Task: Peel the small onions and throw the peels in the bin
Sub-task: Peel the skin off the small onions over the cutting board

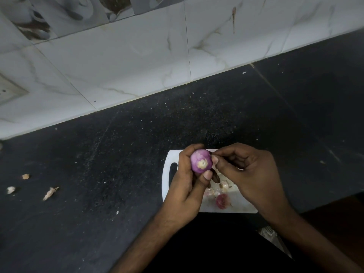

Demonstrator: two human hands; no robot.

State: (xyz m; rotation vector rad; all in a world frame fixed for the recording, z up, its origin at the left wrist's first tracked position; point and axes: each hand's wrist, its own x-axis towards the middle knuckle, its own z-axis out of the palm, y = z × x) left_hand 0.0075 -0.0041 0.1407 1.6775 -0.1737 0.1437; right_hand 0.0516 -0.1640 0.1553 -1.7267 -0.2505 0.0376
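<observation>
A small purple onion (pixel 201 160) with its pale root end toward me is gripped in my left hand (pixel 185 186) above a white cutting board (pixel 242 205). My right hand (pixel 250 170) has its fingers curled, and its fingertips pinch at the onion's right side. On the board below lie loose peel pieces (pixel 224 185) and another reddish onion piece (pixel 222 200). No bin is in view.
The dark speckled counter (pixel 118 154) runs under the board, backed by a marbled tile wall (pixel 137 56). Three peel scraps (pixel 50 193) lie on the counter at the far left. The counter's front edge falls just below the board.
</observation>
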